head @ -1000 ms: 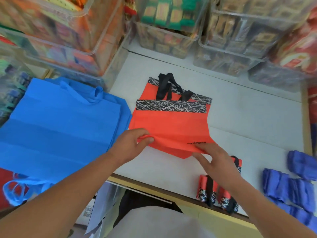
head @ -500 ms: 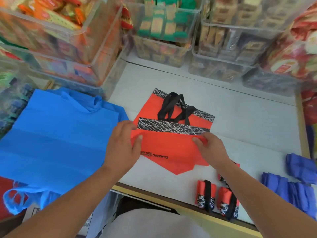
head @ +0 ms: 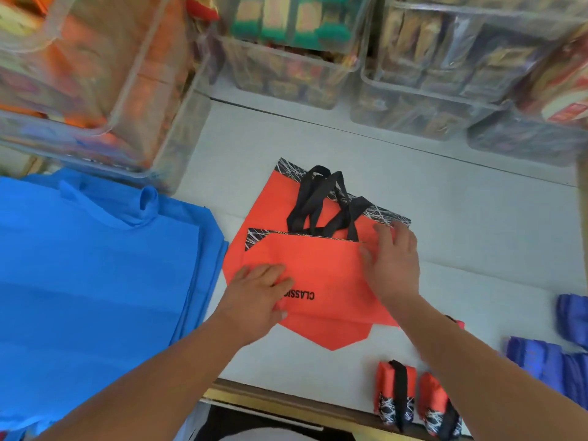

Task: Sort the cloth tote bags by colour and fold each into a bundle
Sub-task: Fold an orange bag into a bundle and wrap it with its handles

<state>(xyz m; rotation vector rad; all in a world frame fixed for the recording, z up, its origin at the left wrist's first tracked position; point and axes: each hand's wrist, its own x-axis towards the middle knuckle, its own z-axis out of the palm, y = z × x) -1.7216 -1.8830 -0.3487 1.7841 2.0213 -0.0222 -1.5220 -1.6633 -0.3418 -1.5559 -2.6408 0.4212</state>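
Both your hands rest on the orange cloth tote bag with black strap handles, which lies flat on the white table. The bottom half of the bag is folded up, away from you.

Your left hand lies on the near left part of the fold. Its fingers lie nearly straight on top of the cloth and press it down. They cover the start of the black word printed there. I cannot tell if your thumb is tucked under the edge.

Your right hand lies on the far right corner of the fold. Its fingers are a little spread and push down on the cloth. Their tips touch the black band with white scribble lines. The handles lie just left of those tips.

On the outer side of your left hand is a flat pile of big bright blue cloth bags. Near your right forearm, by the table edge, stand two small folded orange bundles, side by side. On the outer side of your right arm lie folded purple-blue bundles. Far past your fingertips stand clear plastic boxes full of snack packs.
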